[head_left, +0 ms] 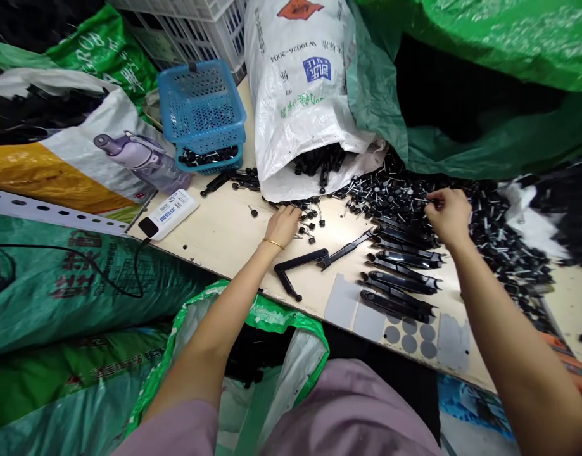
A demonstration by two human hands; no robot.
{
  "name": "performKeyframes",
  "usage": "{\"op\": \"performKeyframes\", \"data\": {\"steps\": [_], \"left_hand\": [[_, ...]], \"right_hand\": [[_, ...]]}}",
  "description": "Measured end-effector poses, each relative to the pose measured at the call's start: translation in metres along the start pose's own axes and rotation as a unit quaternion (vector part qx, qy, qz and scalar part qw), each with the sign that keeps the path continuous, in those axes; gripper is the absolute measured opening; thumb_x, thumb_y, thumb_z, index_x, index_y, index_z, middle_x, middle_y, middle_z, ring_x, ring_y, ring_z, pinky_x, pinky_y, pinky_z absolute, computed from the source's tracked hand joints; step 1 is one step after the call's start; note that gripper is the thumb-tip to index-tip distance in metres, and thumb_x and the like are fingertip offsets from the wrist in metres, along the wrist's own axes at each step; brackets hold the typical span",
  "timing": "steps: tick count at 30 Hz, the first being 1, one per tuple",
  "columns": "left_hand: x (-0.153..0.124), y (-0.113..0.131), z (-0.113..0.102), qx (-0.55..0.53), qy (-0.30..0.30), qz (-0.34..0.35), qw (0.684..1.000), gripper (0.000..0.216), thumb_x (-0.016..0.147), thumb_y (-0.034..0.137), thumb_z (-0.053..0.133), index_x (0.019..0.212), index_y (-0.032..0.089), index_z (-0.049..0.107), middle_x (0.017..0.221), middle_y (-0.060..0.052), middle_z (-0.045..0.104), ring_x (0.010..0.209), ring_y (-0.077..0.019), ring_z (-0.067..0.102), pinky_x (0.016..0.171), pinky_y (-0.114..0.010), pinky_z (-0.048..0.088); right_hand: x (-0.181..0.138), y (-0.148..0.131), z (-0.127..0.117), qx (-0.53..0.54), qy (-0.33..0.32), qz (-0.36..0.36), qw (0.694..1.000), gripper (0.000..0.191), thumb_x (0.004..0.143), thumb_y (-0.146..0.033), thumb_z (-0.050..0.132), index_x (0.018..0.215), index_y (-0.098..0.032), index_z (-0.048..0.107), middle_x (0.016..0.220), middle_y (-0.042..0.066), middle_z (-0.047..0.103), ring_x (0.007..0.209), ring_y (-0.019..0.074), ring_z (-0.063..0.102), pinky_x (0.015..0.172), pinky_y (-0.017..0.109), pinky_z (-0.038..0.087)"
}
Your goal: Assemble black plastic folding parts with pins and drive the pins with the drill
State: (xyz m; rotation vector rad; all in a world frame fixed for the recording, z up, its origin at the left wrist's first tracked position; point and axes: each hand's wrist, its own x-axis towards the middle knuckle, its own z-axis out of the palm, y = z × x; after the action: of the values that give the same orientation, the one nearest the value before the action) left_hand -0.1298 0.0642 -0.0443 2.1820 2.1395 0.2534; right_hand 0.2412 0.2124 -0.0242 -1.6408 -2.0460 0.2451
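My left hand (282, 227) reaches to the mouth of the white woven sack (304, 123), fingers curled down over something dark that I cannot make out. Beside it lie loose black-knobbed screws (311, 239). My right hand (449, 215) is at the edge of a large heap of similar screws (390, 190). Its thumb and fingers pinch a screw (421, 200) whose thin metal shank points left. Below it, several long black plastic arms (404, 259) lie in a row. Between my hands rests a bent, jointed black arm (303, 258) beside a straighter black piece (345, 250).
Blue baskets (202, 104), the lower holding black parts, stand at the back left near a purple bottle (139, 158) and a white box-like device (170, 214). A green sack (461, 155) overhangs the back right. An open green-edged bag (319, 354) hangs below the table's front edge.
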Motion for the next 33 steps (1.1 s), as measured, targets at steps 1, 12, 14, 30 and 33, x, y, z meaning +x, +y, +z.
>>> {"op": "performKeyframes", "data": {"steps": [1, 12, 14, 30, 33], "left_hand": [[-0.003, 0.002, -0.002, -0.015, 0.015, 0.001, 1.000, 0.028, 0.085, 0.010, 0.042, 0.107, 0.016, 0.058, 0.101, -0.011, 0.057, 0.096, -0.0242, 0.049, 0.084, -0.035, 0.042], [-0.010, 0.035, -0.001, -0.046, -0.073, 0.121, 0.989, 0.022, 0.084, 0.012, 0.049, 0.101, 0.019, 0.061, 0.099, -0.008, 0.059, 0.097, -0.0223, 0.051, 0.085, -0.034, 0.042], [-0.006, 0.037, 0.000, -0.049, -0.067, 0.121, 0.989, 0.018, 0.083, 0.012, 0.051, 0.097, 0.018, 0.061, 0.096, -0.009, 0.060, 0.096, -0.0234, 0.053, 0.086, -0.036, 0.042], [-0.142, 0.022, -0.012, -0.489, 0.205, -0.280, 0.800, 0.029, 0.074, 0.029, 0.067, 0.099, 0.016, 0.059, 0.082, -0.001, 0.063, 0.073, -0.0104, 0.061, 0.072, -0.022, 0.049], [-0.151, 0.022, -0.005, -0.474, 0.206, -0.287, 0.807, 0.029, 0.074, 0.031, 0.067, 0.098, 0.016, 0.059, 0.082, -0.002, 0.064, 0.075, -0.0112, 0.062, 0.075, -0.024, 0.050]], "right_hand": [[-0.010, -0.014, 0.000, 0.060, -0.009, 0.009, 0.998, 0.026, 0.072, -0.020, 0.057, 0.096, -0.015, 0.065, 0.091, 0.010, 0.061, 0.074, 0.0182, 0.056, 0.077, 0.036, 0.046], [-0.104, -0.153, 0.027, 0.275, -0.241, -0.134, 0.921, 0.013, 0.079, -0.018, 0.057, 0.091, -0.020, 0.061, 0.084, 0.004, 0.061, 0.073, 0.0166, 0.056, 0.071, 0.031, 0.045], [-0.105, -0.157, 0.028, 0.225, -0.252, -0.180, 0.924, 0.014, 0.080, -0.013, 0.053, 0.092, -0.019, 0.060, 0.087, 0.006, 0.059, 0.076, 0.0175, 0.056, 0.072, 0.031, 0.045], [-0.106, -0.202, 0.021, -0.090, -0.350, -0.341, 0.868, 0.011, 0.089, -0.010, 0.045, 0.095, -0.016, 0.052, 0.089, 0.009, 0.060, 0.082, 0.0202, 0.055, 0.063, 0.027, 0.037], [-0.114, -0.201, 0.032, -0.106, -0.332, -0.272, 0.897, 0.009, 0.091, -0.020, 0.047, 0.097, -0.018, 0.052, 0.088, 0.008, 0.062, 0.077, 0.0198, 0.058, 0.058, 0.027, 0.035]]}}
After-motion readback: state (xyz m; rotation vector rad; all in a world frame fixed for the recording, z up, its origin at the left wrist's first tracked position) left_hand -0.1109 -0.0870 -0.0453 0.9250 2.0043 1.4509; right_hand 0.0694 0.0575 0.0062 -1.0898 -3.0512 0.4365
